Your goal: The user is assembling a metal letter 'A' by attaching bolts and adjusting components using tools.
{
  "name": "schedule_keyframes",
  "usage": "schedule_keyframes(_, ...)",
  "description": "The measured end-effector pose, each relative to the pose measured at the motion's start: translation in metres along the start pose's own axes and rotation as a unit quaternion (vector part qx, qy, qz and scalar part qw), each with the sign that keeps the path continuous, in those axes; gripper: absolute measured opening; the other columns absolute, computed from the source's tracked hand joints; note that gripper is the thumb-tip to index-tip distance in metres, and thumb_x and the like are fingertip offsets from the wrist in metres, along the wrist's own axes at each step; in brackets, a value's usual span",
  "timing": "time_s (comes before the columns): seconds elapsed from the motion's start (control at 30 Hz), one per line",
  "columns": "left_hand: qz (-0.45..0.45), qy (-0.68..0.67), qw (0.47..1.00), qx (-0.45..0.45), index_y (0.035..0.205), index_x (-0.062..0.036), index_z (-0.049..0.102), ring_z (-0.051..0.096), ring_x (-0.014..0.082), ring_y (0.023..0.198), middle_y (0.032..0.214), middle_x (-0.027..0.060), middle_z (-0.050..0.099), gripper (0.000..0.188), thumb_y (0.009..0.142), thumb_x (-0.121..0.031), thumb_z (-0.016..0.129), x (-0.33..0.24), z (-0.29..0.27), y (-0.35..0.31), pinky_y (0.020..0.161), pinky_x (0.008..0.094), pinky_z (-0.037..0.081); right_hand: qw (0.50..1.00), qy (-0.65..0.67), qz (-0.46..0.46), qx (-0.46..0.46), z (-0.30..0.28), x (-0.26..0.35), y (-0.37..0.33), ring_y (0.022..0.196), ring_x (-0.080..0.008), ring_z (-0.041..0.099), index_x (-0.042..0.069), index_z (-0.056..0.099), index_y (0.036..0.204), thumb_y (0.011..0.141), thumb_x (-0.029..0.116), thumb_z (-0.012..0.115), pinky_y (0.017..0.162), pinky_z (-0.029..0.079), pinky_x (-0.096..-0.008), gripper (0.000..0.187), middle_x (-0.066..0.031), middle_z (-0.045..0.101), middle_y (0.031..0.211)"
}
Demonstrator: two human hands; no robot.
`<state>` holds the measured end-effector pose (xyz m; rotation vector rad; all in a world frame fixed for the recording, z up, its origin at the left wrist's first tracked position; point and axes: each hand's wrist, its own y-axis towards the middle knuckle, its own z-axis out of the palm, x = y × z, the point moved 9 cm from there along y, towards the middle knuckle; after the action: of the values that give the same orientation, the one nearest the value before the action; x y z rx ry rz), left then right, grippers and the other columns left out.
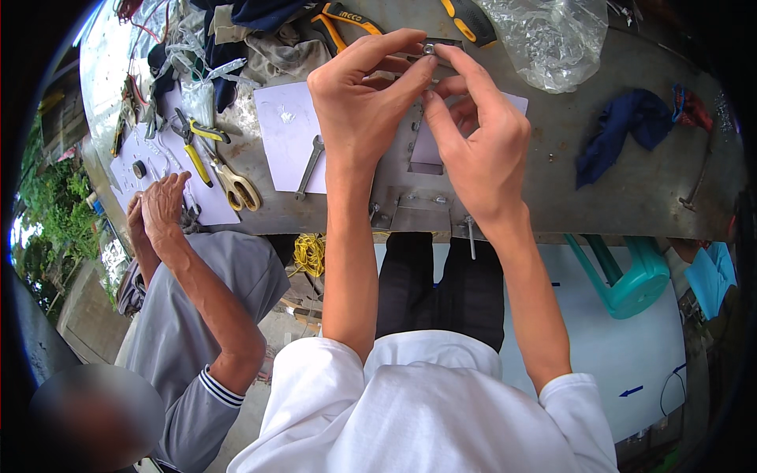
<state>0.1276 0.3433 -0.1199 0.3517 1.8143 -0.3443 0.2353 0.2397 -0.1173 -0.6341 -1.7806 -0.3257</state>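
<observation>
At the far middle of the metal table, a small shiny metal nut [429, 49] sits at the fingertips of both hands. My left hand [363, 106] is closed in a pinch on it, with thumb and index finger. My right hand [490, 130] reaches it with the tip of the index finger; its thumb is apart and the other fingers are curled, partly hidden. Below the hands lies a flat metal frame [390, 185] with a rectangular opening over pale paper. A wrench [311, 167] rests on a pale sheet [280, 142] beside my left forearm.
To the left a co-worker's hands [162, 206] rest near pliers [193, 146] and scissors [236, 188]. Orange-handled pliers [331, 24], a clear plastic bag [548, 43] and blue cloth [623, 130] lie farther off. A green stool [635, 284] stands below the table's right edge.
</observation>
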Motion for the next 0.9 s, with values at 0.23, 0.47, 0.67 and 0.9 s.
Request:
schedule_keyframes(0.23, -0.012, -0.003, 1.000, 0.000, 0.104, -0.0003, 0.079, 0.074, 0.0126, 0.081, 0.095, 0.0075, 0.077, 0.024, 0.081, 0.000, 0.081, 0.001, 0.000, -0.001, 0.065, 0.0240, 0.059, 1.000, -0.007, 0.016, -0.011, -0.004, 0.000, 0.000, 0.059, -0.0171, 0.065, 0.002, 0.065, 0.128, 0.087, 0.003, 0.070, 0.057, 0.052, -0.0325, 0.041, -0.0081, 0.072, 0.087)
schedule_keyframes(0.47, -0.008, -0.005, 1.000, 0.005, 0.109, -0.0017, 0.078, 0.073, 0.0111, 0.082, 0.096, 0.0068, 0.077, 0.030, 0.079, 0.003, 0.079, 0.001, -0.001, -0.002, 0.066, 0.0239, 0.060, 0.999, -0.031, -0.011, -0.007, -0.002, 0.002, 0.000, 0.062, -0.0182, 0.066, 0.002, 0.065, 0.125, 0.088, 0.004, 0.070, 0.060, 0.053, -0.0333, 0.038, -0.0076, 0.072, 0.087)
schedule_keyframes(0.67, -0.027, 0.020, 0.999, -0.002, 0.116, -0.0048, 0.076, 0.073, 0.0103, 0.083, 0.097, 0.0058, 0.077, 0.039, 0.080, 0.007, 0.071, 0.006, -0.009, -0.006, 0.066, 0.0235, 0.060, 0.998, -0.048, -0.019, -0.019, -0.004, 0.003, 0.000, 0.062, -0.0184, 0.065, 0.003, 0.063, 0.133, 0.088, 0.004, 0.070, 0.061, 0.053, -0.0332, 0.046, -0.0074, 0.072, 0.087)
schedule_keyframes(0.9, -0.045, 0.023, 0.999, -0.003, 0.124, -0.0059, 0.072, 0.074, 0.0118, 0.081, 0.097, 0.0066, 0.077, 0.046, 0.082, 0.009, 0.063, 0.011, -0.013, -0.009, 0.063, 0.0232, 0.059, 0.999, -0.039, -0.014, -0.009, -0.003, 0.002, 0.001, 0.061, -0.0191, 0.064, 0.003, 0.065, 0.124, 0.087, 0.006, 0.072, 0.060, 0.052, -0.0336, 0.038, -0.0064, 0.071, 0.087)
